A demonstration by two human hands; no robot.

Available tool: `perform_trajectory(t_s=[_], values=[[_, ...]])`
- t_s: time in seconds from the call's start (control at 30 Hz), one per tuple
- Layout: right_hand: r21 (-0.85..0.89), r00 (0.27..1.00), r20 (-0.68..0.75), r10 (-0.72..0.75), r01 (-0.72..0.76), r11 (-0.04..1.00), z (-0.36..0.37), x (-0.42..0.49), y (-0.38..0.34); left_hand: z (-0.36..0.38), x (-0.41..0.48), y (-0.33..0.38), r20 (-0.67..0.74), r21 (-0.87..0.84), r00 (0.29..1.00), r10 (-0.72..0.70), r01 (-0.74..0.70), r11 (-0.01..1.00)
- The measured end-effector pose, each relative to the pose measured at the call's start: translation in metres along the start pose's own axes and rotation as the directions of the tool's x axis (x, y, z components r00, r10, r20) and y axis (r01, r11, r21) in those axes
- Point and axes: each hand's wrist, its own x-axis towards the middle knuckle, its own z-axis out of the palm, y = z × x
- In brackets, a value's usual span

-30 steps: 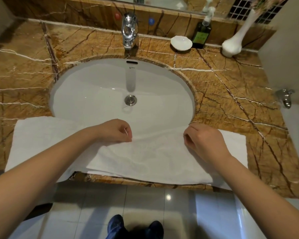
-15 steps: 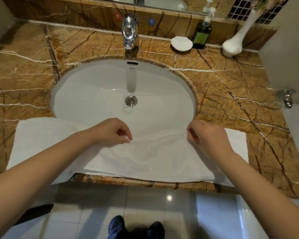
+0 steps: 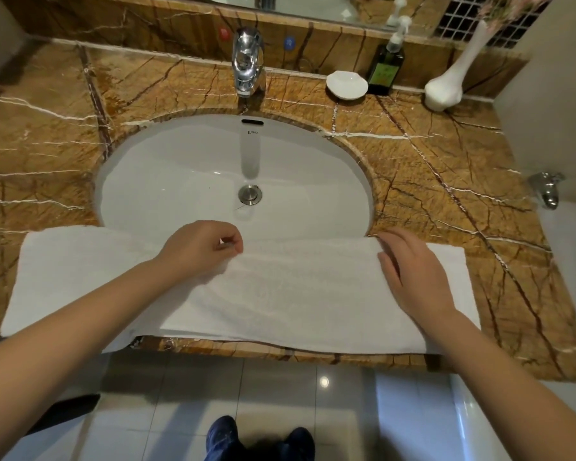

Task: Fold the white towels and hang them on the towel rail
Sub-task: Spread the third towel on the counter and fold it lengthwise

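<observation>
Pinching the white towel (image 3: pixel 296 294), left hand (image 3: pixel 200 251) hides its fingers; right hand (image 3: pixel 413 277) presses flat.

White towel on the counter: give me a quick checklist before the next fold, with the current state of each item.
1. White towel flat on counter: ok.
2. Left hand pinching far edge: ok.
3. Right hand gripping: cannot tell, it lies flat on the cloth.
4. Far edge clear of sink: not ok, it overlaps the basin.
5. Near edge on the counter: not ok, it overhangs the front.
6. Towel rail in view: not ok.
</observation>
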Motion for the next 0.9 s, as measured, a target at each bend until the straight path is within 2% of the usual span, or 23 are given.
perform_trajectory(t_s=[0.1, 0.2, 0.3, 0.37, 0.47, 0.57, 0.7, 0.8, 0.9], values=[[-0.025, 1.0, 0.016, -0.017, 0.018, 1.0, -0.002, 0.01, -0.003, 0.017, -0.004, 0.016, -0.129, 0.258, 0.986, 0.104, -0.068, 0.964], [0.036, 0.996, -0.058, 0.07, -0.068, 0.997, -0.005, 0.004, -0.006, 0.038, -0.013, 0.056, -0.273, 0.292, 0.934, 0.229, -0.146, 0.945], [0.129, 0.967, -0.072, 0.245, -0.234, 0.964, -0.007, -0.023, -0.001, 0.068, -0.021, 0.114, -0.253, 0.205, 0.882, 0.397, -0.352, 0.913], [0.077, 0.965, 0.012, 0.262, -0.263, 0.962, -0.005, -0.041, 0.005, 0.091, -0.022, 0.146, -0.133, 0.198, 0.88, 0.456, -0.428, 0.882], [-0.06, 0.967, 0.114, 0.228, -0.223, 0.973, -0.004, -0.054, 0.019, 0.123, -0.016, 0.164, 0.033, 0.28, 0.898, 0.438, -0.429, 0.859], [-0.103, 0.958, 0.14, 0.249, -0.236, 0.966, -0.008, -0.054, 0.031, 0.141, -0.01, 0.168, 0.076, 0.394, 0.902, 0.426, -0.419, 0.818], [-0.135, 0.955, 0.162, 0.25, -0.229, 0.964, -0.013, -0.057, 0.049, 0.143, -0.009, 0.178, 0.085, 0.388, 0.888, 0.452, -0.447, 0.806], [-0.167, 0.943, 0.182, 0.28, -0.251, 0.954, -0.02, -0.058, 0.064, 0.12, -0.02, 0.17, -0.005, 0.343, 0.895, 0.446, -0.417, 0.842], [-0.181, 0.935, 0.156, 0.32, -0.291, 0.939, -0.026, -0.056, 0.063, 0.077, -0.045, 0.129, -0.198, 0.193, 0.943, 0.268, -0.231, 0.954]])
